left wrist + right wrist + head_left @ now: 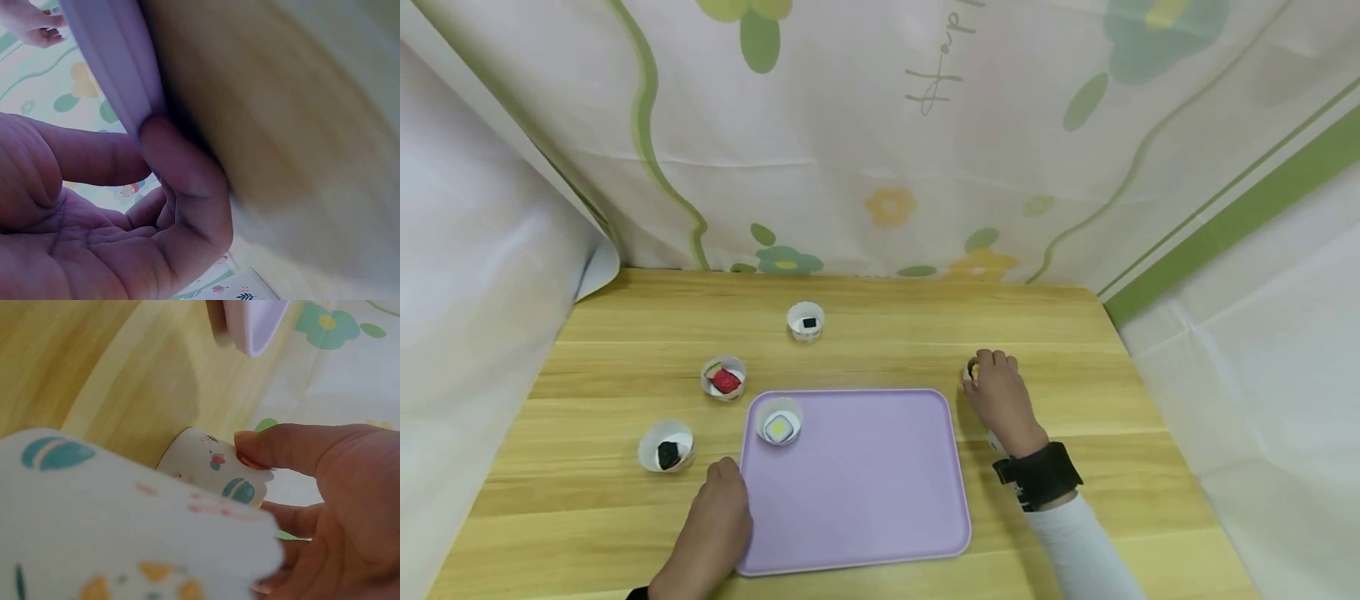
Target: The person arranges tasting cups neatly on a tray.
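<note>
My left hand (711, 521) grips the left edge of a light purple tray (865, 483). In the left wrist view its thumb and curled index finger (187, 162) meet at the tray's rim. Right of the tray, my right hand (1002, 404) pinches a small printed paper cup (206, 462); its thumb lies on one side and its fingers on the other. Something yellow and dark shows inside that cup in the head view. A second paper cup (125, 519) fills the near part of the right wrist view, mostly hidden under my wrist in the head view.
One paper cup (765, 412) with a yellow-centred piece stands in the tray's far left corner. Left of and behind the tray are cups with a black piece (667, 455), a red piece (726, 381) and a small dark piece (808, 322). A printed curtain (850, 167) hangs behind the table.
</note>
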A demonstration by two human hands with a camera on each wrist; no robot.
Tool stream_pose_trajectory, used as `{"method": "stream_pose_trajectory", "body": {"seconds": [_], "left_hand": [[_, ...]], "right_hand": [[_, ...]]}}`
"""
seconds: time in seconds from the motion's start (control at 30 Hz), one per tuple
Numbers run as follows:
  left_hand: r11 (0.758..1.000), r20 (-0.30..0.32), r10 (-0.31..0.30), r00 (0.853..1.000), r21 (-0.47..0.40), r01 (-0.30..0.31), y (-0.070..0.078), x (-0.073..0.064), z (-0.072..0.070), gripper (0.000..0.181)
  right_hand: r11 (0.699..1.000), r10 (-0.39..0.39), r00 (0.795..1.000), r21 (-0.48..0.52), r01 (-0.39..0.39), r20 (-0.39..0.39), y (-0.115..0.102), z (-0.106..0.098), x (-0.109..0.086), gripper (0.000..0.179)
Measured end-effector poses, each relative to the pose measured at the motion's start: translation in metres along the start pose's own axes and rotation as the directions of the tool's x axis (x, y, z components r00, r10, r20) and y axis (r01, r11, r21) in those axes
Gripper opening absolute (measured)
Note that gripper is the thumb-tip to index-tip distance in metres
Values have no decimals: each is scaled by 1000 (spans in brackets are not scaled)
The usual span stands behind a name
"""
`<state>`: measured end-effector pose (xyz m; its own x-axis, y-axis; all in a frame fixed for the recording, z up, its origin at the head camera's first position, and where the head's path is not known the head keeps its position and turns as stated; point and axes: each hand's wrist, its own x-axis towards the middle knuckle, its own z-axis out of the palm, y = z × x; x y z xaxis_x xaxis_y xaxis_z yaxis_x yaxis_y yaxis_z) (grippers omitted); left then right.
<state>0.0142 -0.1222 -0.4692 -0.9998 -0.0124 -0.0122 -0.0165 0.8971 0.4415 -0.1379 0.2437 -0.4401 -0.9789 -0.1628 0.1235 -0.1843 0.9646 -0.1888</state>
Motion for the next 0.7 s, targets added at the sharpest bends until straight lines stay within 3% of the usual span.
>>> {"method": "stream_pose_trajectory", "body": {"seconds": [0.23,0.47,0.7], "left_hand": [[1000,-31,15,999,2,-15,-1,-1,1,14],[1000,-45,13,999,-2,-13,-1,-1,1,13],[1000,-11,-2,1000,-5,2,-1,-1,1,15]], "right_hand": [[999,-27,999,30,27,-17,-7,-2,2,52],[993,-88,995,78,91,-39,-30,-10,3,53],[986,-139,990,94,141,-24,-56,-7,0,54]]}}
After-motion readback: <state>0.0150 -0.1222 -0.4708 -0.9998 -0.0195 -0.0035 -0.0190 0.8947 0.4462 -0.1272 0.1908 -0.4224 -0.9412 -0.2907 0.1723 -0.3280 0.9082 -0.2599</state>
